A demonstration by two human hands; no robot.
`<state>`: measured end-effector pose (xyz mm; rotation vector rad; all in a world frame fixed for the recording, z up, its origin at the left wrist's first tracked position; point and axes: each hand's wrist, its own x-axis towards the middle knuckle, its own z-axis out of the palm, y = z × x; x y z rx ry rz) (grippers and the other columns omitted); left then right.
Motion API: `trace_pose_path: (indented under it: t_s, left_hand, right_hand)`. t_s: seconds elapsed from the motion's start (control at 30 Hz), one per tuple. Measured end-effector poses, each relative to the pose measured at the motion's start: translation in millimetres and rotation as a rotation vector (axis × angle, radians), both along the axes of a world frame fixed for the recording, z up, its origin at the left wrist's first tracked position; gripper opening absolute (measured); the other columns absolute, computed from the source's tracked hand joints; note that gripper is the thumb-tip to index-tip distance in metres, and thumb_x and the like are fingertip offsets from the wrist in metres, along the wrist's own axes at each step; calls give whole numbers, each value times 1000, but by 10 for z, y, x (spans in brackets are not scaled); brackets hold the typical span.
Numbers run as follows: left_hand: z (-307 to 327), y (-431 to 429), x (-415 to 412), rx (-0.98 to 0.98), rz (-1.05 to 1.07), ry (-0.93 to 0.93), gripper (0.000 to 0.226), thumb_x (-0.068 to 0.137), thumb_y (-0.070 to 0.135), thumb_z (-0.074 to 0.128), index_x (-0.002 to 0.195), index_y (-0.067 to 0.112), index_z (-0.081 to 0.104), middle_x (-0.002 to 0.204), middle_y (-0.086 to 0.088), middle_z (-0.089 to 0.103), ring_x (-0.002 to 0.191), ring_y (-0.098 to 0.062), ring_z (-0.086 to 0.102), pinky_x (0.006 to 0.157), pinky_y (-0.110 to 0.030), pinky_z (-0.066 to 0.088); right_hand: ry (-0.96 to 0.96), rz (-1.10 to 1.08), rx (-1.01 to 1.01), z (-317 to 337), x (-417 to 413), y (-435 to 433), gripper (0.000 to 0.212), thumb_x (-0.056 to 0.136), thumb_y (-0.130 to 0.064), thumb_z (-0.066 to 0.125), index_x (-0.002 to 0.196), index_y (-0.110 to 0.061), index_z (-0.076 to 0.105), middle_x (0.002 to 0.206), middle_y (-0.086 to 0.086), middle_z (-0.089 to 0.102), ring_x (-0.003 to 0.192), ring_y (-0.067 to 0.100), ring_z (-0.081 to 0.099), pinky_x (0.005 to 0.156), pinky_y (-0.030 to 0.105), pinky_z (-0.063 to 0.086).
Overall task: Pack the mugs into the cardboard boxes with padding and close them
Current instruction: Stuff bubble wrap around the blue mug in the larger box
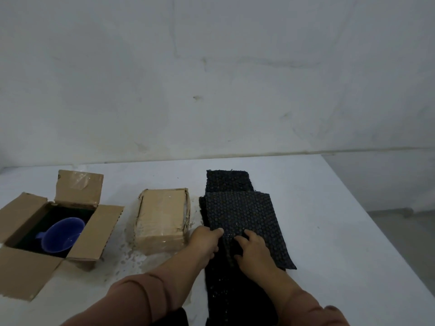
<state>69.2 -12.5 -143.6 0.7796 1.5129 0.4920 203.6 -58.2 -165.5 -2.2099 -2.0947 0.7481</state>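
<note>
Risk first: the left grip (pixel 206 241) pinches the near left edge of the top padding sheet (pixel 242 215), thumb over, fingers under. The right grip (pixel 253 250) lies on the same sheet with bent fingers, and I cannot tell whether it grasps a fold or only presses. If I lift from that one edge, the sheet may drag the stack (pixel 226 182) beneath it across the surface (pixel 329 220), or two sheets may come up together. A limp sheet swung left could also brush the shut box (pixel 162 212) just beside the stack. Containers: the open box (pixel 21 212), far left with flaps spread, holds a blue mug (pixel 62 235) tilted on its side on dark padding, with nothing over it yet. The shut box, between open box and stack, is taped; its contents are hidden.
</note>
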Motion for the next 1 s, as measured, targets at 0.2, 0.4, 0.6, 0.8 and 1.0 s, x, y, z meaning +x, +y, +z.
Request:
trace_pose_path:
  t_s: [0.2, 0.4, 0.6, 0.8, 1.0]
  left_hand:
    - [-149, 83, 7, 181, -54, 189, 30, 89, 29, 63, 108, 14, 44, 110, -10, 56, 96, -27, 58, 72, -31, 48]
    - [-106, 137, 18, 274, -131, 306, 15, 89, 22, 61, 78, 16, 54, 87, -14, 64, 75, -25, 57, 66, -28, 44]
    - [259, 118, -10, 405, -105, 143, 17, 91, 25, 55, 77, 18, 49, 76, -5, 54, 70, -20, 50, 64, -31, 38]
    - [989, 97, -521, 398, 95, -371, 24, 95, 9, 49, 71, 13, 46, 69, -7, 55, 65, -20, 52, 62, -32, 40]
    - [1265, 96, -1300, 422, 221, -436, 24, 95, 9, 48, 72, 12, 46, 76, -8, 57, 71, -21, 54, 68, -34, 43]
  right_hand:
    - [9, -4, -9, -7, 7, -16, 54, 92, -31, 50, 143, -24, 33, 156, 7, 15, 140, 28, 17, 113, 38, 23]
    - [12, -2, 22, -34, 24, -31, 53, 93, -32, 49, 143, -25, 34, 155, 6, 16, 139, 27, 18, 112, 36, 23]
    - [185, -330, 334, 22, 159, 68, 33, 86, -25, 59, 117, -15, 62, 131, 10, 51, 121, 29, 46, 102, 34, 36]
    - [895, -852, 202, 419, 168, 287, 32, 85, -37, 61, 109, -19, 49, 109, 4, 55, 95, 21, 55, 80, 34, 45]
    - [1616, -738, -64, 742, -315, 429, 14, 88, 2, 50, 93, -11, 48, 108, 13, 55, 96, 26, 54, 79, 38, 46]
